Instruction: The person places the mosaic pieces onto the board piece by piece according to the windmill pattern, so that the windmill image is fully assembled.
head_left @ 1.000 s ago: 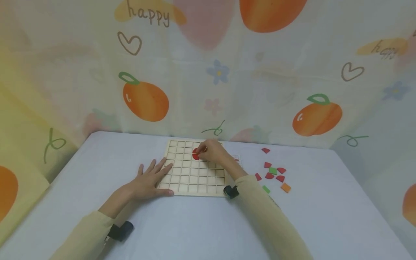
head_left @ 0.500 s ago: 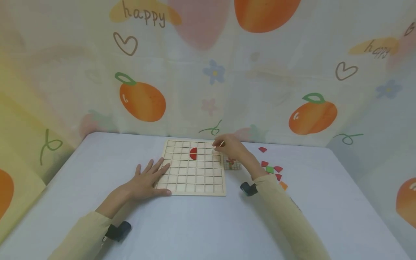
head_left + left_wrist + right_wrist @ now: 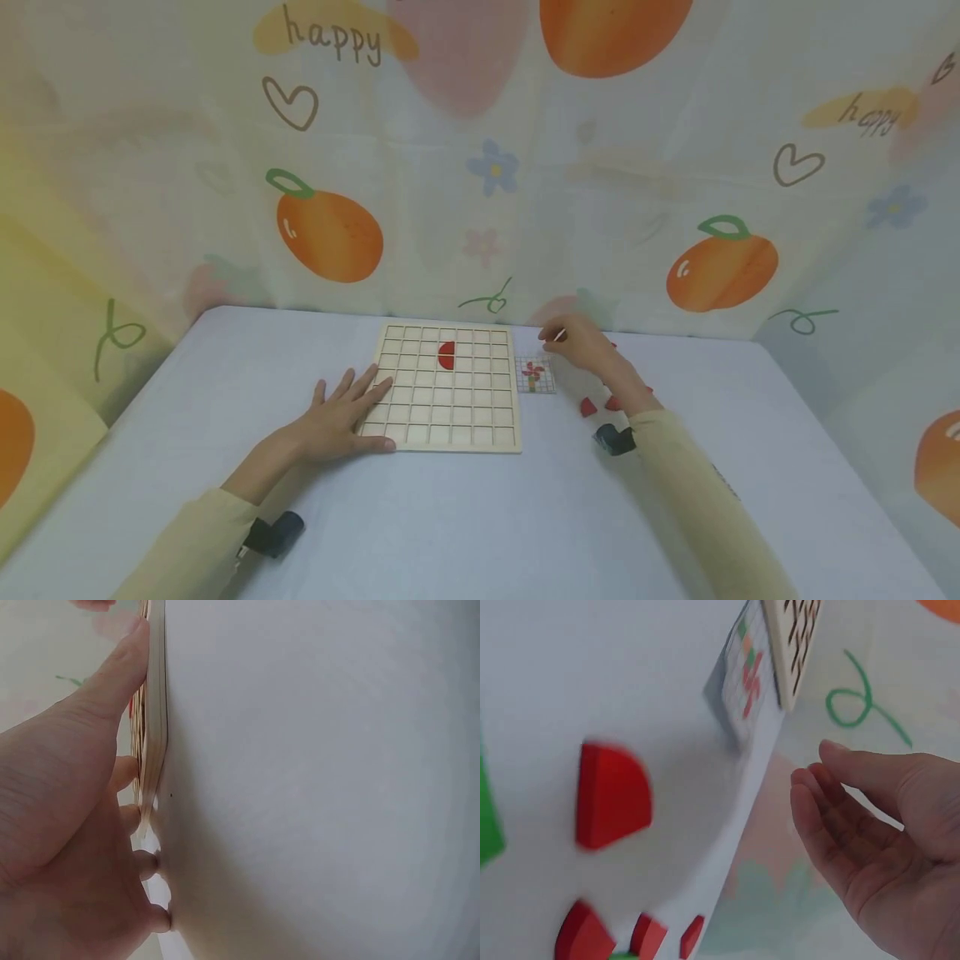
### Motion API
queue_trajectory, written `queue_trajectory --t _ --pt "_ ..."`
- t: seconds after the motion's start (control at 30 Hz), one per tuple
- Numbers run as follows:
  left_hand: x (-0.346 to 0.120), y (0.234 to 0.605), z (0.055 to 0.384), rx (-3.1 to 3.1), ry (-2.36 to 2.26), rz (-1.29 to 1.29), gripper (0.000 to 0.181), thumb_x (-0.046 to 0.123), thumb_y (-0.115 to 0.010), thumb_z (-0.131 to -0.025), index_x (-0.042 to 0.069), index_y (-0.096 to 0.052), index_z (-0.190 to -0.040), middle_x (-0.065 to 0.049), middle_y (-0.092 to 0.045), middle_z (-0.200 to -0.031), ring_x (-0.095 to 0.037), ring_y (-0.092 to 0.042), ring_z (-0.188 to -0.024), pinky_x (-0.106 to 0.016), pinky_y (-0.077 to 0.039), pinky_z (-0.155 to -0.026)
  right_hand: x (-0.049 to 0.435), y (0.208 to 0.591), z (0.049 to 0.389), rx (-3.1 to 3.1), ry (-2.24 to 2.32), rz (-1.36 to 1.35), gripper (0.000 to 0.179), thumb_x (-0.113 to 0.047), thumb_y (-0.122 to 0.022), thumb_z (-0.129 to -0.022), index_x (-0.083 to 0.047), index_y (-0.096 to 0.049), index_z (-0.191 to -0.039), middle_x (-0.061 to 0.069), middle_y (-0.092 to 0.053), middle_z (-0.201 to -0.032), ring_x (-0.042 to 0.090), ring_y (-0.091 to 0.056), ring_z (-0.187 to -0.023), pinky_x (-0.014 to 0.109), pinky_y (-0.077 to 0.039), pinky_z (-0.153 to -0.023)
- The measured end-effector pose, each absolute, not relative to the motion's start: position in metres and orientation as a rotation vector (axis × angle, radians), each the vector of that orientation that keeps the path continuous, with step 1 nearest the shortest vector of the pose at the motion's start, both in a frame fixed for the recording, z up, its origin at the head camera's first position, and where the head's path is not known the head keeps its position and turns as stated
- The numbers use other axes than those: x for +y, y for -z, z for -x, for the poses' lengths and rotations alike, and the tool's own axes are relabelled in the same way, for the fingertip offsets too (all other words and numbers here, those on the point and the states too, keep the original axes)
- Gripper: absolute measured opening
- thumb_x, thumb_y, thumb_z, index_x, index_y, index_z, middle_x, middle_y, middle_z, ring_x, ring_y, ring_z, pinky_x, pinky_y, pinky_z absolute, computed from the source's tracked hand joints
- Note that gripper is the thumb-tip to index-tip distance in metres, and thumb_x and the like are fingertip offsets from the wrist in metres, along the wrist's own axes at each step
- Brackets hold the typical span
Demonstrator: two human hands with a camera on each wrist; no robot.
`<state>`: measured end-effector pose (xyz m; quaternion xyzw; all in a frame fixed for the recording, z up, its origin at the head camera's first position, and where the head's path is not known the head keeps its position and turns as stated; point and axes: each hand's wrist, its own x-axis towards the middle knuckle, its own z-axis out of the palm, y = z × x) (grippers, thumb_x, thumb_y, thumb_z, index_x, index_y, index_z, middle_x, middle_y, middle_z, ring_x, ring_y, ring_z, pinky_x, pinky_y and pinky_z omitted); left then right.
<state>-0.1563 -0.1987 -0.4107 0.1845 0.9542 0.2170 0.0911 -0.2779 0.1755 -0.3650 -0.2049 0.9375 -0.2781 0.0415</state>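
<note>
R arm (image 3: 628,385) part-hides pcs (image 3: 613,404); card (image 3: 536,375) nr board (image 3: 462,411).

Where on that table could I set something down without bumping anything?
Two patches of the table look bare: the front, between the sleeves and nearer than the grid board, and the far left corner, beyond the left hand. It's crowded right of the board: pattern card, red pieces and the right hand.

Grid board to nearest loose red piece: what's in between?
The small pattern card, beside the grid board, then bare white tabletop up to the red piece. Head and right wrist views both show it.
</note>
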Motion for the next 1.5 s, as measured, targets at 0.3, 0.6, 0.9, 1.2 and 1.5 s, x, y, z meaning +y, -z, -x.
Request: queue_trajectory --t 0.3,0.6,0.9,1.2,1.5 --pt "-0.2 0.41 0.156 2.831 -0.657 -0.542 0.098 0.061 -0.068 -0.082 0.01 -0.028 -0.155 -0.022 -0.011 -0.162 -0.053 -0.003 -0.144 -0.074 0.004 -0.106 0.212 0.37 0.283 2.884 0.87 0.494 0.02 -0.005 -0.066 -0.092 0.005 -0.07 -0.109 0.019 -0.068 -0.106 0.032 -0.063 -0.096 0.039 -0.054 -0.08" --pt "-0.201 0.413 0.156 2.828 -0.675 -0.555 0.099 0.062 -0.068 -0.081 0.01 -0.028 -0.155 -0.022 -0.011 -0.161 -0.053 -0.003 -0.144 -0.074 0.004 -0.106 0.243 0.381 0.288 2.925 0.828 0.416 0.021 -0.005 -0.066 -0.092 0.005 -0.069 -0.11 0.02 -0.068 -0.108 0.034 -0.062 -0.098 0.045 -0.054 -0.086" --pt "-0.2 0.414 0.156 2.825 -0.683 -0.549 0.099 0.062 -0.068 -0.081 0.01 -0.028 -0.155 -0.022 -0.011 -0.162 -0.053 -0.003 -0.144 -0.073 0.005 -0.106 0.27 0.385 0.295 2.915 0.92 0.213 0.028 -0.007 -0.061 -0.096 0.007 -0.064 -0.119 0.026 -0.063 -0.116 0.039 -0.06 -0.105 0.048 -0.051 -0.092" --pt "-0.201 0.413 0.156 2.825 -0.685 -0.552 0.099 0.062 -0.068 -0.081 0.009 -0.028 -0.155 -0.022 -0.011 -0.162 -0.053 -0.002 -0.144 -0.074 0.005 -0.106 0.269 0.388 0.297 2.92 0.825 0.133 0.032 -0.012 -0.067 -0.093 0.008 -0.064 -0.118 0.026 -0.063 -0.115 0.04 -0.057 -0.106 0.049 -0.05 -0.093" --pt "-0.2 0.409 0.155 2.815 -0.7 -0.556 0.098 0.058 -0.07 -0.082 0.008 -0.028 -0.154 -0.023 -0.011 -0.161 -0.053 -0.002 -0.144 -0.074 0.005 -0.106 0.267 0.39 0.298 2.92 0.756 0.15 0.028 -0.007 -0.067 -0.092 0.006 -0.064 -0.116 0.024 -0.062 -0.113 0.039 -0.055 -0.107 0.05 -0.049 -0.094"
